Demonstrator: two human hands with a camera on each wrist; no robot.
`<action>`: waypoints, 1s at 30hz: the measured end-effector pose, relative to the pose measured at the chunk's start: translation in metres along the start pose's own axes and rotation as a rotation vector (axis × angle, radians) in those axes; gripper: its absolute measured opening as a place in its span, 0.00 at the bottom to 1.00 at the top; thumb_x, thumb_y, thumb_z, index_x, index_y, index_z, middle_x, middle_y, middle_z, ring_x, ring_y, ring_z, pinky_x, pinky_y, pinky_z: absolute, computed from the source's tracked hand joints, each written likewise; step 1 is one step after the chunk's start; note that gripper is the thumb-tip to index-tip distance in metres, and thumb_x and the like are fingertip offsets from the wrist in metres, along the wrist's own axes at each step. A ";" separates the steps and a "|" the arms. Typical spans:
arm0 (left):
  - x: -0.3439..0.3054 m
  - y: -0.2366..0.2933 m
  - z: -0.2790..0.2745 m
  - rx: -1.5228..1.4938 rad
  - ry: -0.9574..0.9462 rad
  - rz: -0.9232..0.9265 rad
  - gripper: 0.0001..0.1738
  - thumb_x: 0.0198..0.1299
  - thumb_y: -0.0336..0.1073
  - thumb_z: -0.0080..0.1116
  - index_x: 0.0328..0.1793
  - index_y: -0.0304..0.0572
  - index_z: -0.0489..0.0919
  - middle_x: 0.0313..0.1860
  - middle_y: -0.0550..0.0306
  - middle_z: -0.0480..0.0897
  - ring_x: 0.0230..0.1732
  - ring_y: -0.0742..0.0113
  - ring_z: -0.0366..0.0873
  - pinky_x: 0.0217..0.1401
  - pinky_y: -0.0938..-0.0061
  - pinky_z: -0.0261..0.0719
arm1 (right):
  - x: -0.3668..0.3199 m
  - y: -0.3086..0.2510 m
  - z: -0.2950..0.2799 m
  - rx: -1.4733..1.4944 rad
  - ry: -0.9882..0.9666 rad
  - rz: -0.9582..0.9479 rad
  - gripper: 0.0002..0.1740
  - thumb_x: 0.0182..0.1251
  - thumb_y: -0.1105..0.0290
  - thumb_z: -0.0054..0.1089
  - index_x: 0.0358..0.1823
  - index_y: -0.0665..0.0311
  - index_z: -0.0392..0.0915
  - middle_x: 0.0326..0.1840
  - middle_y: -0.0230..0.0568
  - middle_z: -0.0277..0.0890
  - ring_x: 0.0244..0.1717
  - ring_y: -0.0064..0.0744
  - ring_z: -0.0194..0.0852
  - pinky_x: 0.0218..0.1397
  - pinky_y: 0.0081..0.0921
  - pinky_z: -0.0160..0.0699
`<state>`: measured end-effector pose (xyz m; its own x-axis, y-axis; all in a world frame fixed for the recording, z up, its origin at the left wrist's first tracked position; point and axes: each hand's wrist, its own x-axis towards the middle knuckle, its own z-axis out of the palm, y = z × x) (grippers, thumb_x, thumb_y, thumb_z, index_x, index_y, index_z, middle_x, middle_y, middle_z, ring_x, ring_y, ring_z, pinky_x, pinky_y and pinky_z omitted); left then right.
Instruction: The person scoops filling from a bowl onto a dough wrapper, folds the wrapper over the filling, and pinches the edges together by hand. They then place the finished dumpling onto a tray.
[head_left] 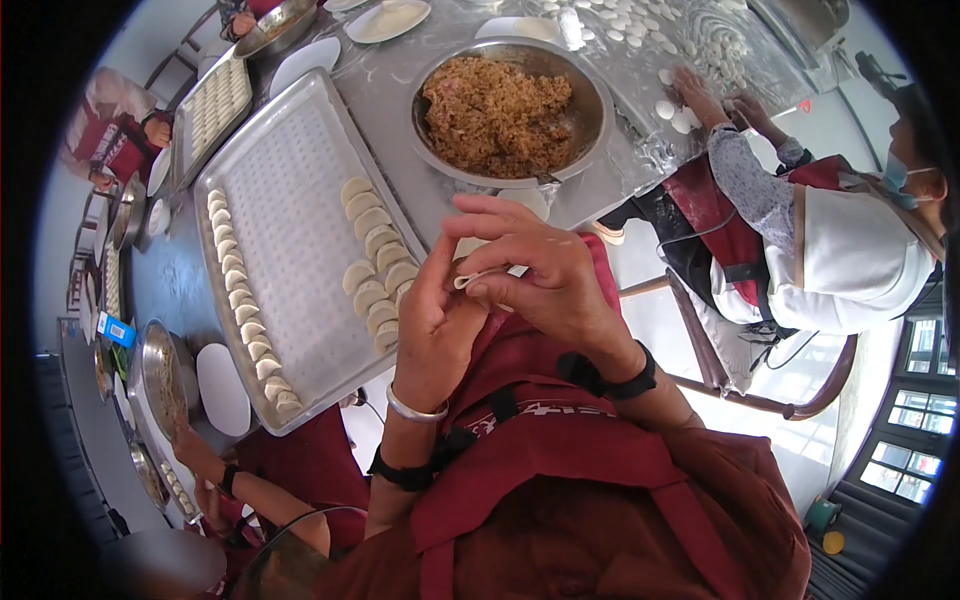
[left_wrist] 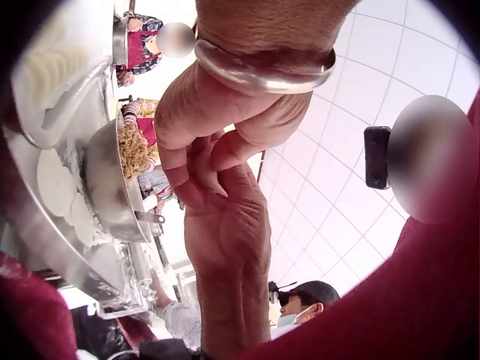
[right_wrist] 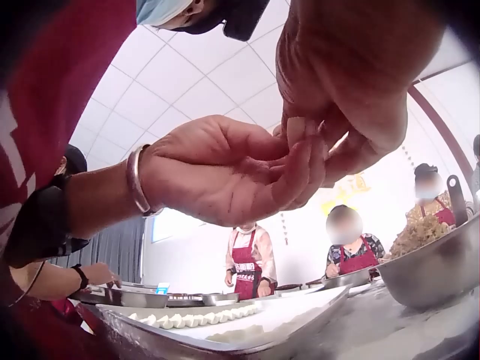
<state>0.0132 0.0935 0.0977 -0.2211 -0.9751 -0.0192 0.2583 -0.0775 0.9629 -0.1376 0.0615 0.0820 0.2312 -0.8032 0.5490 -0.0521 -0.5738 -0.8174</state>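
With the fingers of my left hand (head_left: 437, 325) and right hand (head_left: 550, 280) I pinch a folded wrapper (head_left: 480, 277), near the tray (head_left: 290, 130) of dumplings (head_left: 248, 313); beyond, a bowl (head_left: 592, 95) of filling (head_left: 495, 115) stands on the table (head_left: 375, 75).

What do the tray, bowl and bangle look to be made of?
Tray: likely metal, stainless steel or aluminium, dull silver with a rolled rim. Bowl: probably stainless steel, smooth grey wall with soft shine. Bangle: silvery polished metal, bright highlights along its curve; whether real silver, I can't tell.
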 end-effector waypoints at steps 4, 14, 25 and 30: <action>0.000 0.004 0.004 0.025 0.014 0.021 0.31 0.67 0.20 0.48 0.77 0.28 0.58 0.55 0.52 0.80 0.53 0.71 0.79 0.53 0.77 0.80 | 0.000 -0.001 0.003 -0.007 0.023 -0.035 0.08 0.52 0.77 0.71 0.35 0.65 0.83 0.48 0.42 0.85 0.61 0.47 0.77 0.62 0.39 0.75; -0.004 -0.011 -0.004 0.215 0.054 0.056 0.28 0.68 0.23 0.51 0.75 0.26 0.63 0.52 0.54 0.80 0.49 0.72 0.78 0.51 0.77 0.77 | -0.008 -0.001 0.013 -0.183 0.140 -0.053 0.10 0.50 0.78 0.71 0.37 0.64 0.85 0.50 0.41 0.85 0.59 0.48 0.79 0.58 0.39 0.79; -0.008 -0.008 -0.008 0.039 -0.085 0.000 0.21 0.66 0.19 0.48 0.66 0.29 0.69 0.46 0.54 0.81 0.44 0.74 0.79 0.46 0.79 0.78 | -0.004 -0.009 -0.001 0.125 -0.062 0.126 0.14 0.51 0.79 0.71 0.41 0.65 0.85 0.57 0.45 0.82 0.71 0.49 0.68 0.66 0.39 0.72; -0.012 0.007 0.003 0.077 -0.015 -0.002 0.18 0.67 0.22 0.51 0.63 0.29 0.71 0.48 0.56 0.80 0.48 0.72 0.78 0.50 0.78 0.78 | -0.004 -0.006 0.000 0.142 -0.051 0.044 0.09 0.52 0.80 0.71 0.36 0.66 0.84 0.52 0.46 0.84 0.68 0.49 0.72 0.62 0.37 0.76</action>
<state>0.0146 0.1055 0.1058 -0.2357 -0.9717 -0.0180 0.1851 -0.0630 0.9807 -0.1381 0.0687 0.0847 0.2811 -0.8155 0.5059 0.0735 -0.5073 -0.8586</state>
